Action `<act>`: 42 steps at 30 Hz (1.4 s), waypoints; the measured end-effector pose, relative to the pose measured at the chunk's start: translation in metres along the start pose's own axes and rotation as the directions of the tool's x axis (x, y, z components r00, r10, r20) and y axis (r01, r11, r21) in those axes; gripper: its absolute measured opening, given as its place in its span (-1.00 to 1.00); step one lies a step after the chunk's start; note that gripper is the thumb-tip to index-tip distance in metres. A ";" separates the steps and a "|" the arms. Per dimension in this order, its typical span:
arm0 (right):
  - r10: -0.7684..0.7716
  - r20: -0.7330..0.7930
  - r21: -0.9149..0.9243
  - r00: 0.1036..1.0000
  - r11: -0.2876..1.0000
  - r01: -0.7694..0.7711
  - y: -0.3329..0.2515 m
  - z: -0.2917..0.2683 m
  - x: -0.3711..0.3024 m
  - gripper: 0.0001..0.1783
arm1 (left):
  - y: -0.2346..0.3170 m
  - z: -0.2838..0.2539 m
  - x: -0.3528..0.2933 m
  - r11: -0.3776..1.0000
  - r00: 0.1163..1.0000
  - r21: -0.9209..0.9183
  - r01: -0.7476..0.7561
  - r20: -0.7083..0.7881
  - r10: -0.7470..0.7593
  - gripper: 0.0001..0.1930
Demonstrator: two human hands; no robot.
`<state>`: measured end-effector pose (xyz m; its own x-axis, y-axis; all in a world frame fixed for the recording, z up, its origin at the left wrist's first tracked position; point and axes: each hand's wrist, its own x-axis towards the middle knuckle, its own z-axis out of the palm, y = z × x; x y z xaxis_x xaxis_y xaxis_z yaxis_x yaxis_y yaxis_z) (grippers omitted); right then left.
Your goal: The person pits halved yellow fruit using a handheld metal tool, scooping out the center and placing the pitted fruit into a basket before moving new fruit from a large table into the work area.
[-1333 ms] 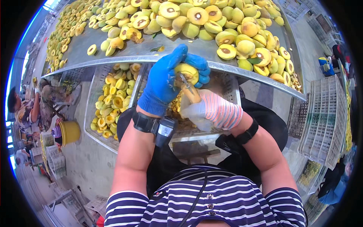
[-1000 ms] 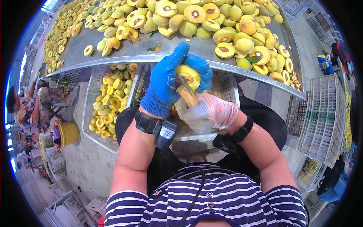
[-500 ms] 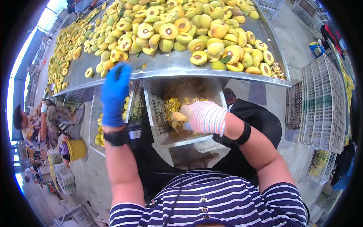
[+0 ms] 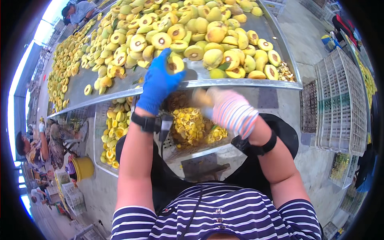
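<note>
My left hand (image 4: 161, 82), in a blue glove, reaches over the near edge of the metal table. Its thumb and fingers close round a yellow peach half (image 4: 176, 64), cut face up. My right hand (image 4: 232, 110), in a pale glove with a striped cuff, is closed on a wooden-handled tool (image 4: 203, 97) just below the table edge. Motion blurs that tool and its working end cannot be made out. Beyond my hands lies a heap of halved peaches (image 4: 200, 26), several with brown pits showing. Under my right hand, a crate holds yellow peach scraps (image 4: 190, 126).
The metal table (image 4: 240, 83) has a raised rim. Left of my knees, a crate holds hollowed peach halves (image 4: 114, 132). Stacked plastic crates (image 4: 340, 102) stand at right. A yellow bucket (image 4: 83, 168) and a seated person (image 4: 34, 144) are at left; another person (image 4: 80, 13) is far left.
My left hand has moved right along the table edge and taken hold of a peach half. My right hand has lifted the tool from the scrap crate toward the table edge.
</note>
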<state>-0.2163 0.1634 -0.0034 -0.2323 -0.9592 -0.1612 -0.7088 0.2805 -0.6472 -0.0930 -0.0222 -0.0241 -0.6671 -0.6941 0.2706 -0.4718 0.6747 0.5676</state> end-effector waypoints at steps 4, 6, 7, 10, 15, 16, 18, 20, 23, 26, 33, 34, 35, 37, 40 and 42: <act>0.158 -0.026 0.719 0.987 0.689 -0.091 -0.028 -0.013 0.009 -0.71 | 0.024 -0.030 -0.044 0.929 0.945 -0.180 -0.325 -0.027 0.325 -0.20; 0.081 0.059 0.849 0.995 0.521 -0.093 -0.037 0.006 0.013 -0.74 | 0.026 -0.038 -0.059 0.852 0.976 -0.482 -0.206 -0.044 0.212 -0.20; -0.006 0.121 0.941 0.993 0.320 -0.113 -0.045 0.014 0.015 -0.76 | 0.028 -0.044 -0.065 0.674 0.994 -0.733 -0.092 -0.023 0.111 -0.20; -0.039 0.182 0.966 0.982 0.194 -0.172 -0.063 0.039 0.018 -0.80 | 0.027 -0.048 -0.073 0.278 0.998 -0.960 -0.028 -0.043 -0.050 -0.33; 0.029 -0.014 0.694 0.999 0.720 -0.011 -0.084 0.058 0.036 -0.65 | -0.007 -0.043 -0.078 0.145 0.948 -0.968 -0.206 -0.234 -0.214 -0.41; -0.072 -0.122 0.556 0.990 0.821 0.128 -0.084 0.056 0.035 -0.60 | -0.011 -0.048 -0.077 -0.067 0.945 -0.990 -0.121 -0.094 -0.315 -0.43; -0.126 -0.102 0.464 0.987 0.871 0.159 -0.084 0.061 0.040 -0.59 | -0.013 -0.054 -0.076 0.000 0.933 -0.996 -0.087 -0.081 -0.351 -0.44; -0.066 0.066 0.347 0.996 0.937 0.039 -0.091 0.063 0.042 -0.60 | -0.016 -0.059 -0.073 -0.065 0.895 -0.997 0.032 0.058 -0.443 -0.47; -0.078 0.096 0.254 0.992 0.966 0.052 -0.095 0.070 0.045 -0.63 | -0.043 -0.059 -0.079 -0.088 0.920 -0.990 0.113 0.138 -0.368 -0.45; -0.093 0.079 0.220 0.993 0.973 0.074 -0.087 0.081 0.050 -0.63 | -0.033 -0.061 -0.079 -0.041 0.908 -0.997 0.061 0.073 -0.414 -0.48; -0.302 0.176 0.342 0.937 0.911 0.229 -0.085 0.091 0.044 -0.60 | -0.022 -0.070 -0.078 0.119 0.889 -0.975 0.188 0.118 -0.443 -0.52; -0.238 0.210 0.351 0.948 0.923 0.154 -0.084 0.091 0.046 -0.60 | -0.021 -0.070 -0.076 0.165 0.889 -0.965 0.205 0.113 -0.444 -0.51; -0.174 0.243 0.358 0.954 0.931 0.078 -0.083 0.091 0.046 -0.60 | -0.019 -0.069 -0.074 0.210 0.890 -0.952 0.222 0.110 -0.443 -0.51; -0.154 0.229 0.412 0.961 0.910 0.048 -0.082 0.090 0.046 -0.61 | -0.014 -0.065 -0.071 0.072 0.885 -0.983 0.168 0.118 -0.450 -0.50; -0.075 0.348 0.519 0.934 0.845 -0.125 -0.089 0.077 0.042 -0.66 | -0.014 -0.053 -0.078 0.071 0.897 -0.990 0.120 0.078 -0.436 -0.47; -0.036 0.481 0.552 0.876 0.789 -0.271 -0.090 0.073 0.035 -0.69 | -0.025 -0.056 -0.082 0.259 0.937 -0.940 0.224 0.135 -0.321 -0.45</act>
<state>-0.1120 0.1017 -0.0051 0.1426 -0.8675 -0.4766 -0.1285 0.4612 -0.8780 0.0055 0.0040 -0.0169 -0.5519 -0.8332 -0.0336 0.2700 -0.2167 0.9382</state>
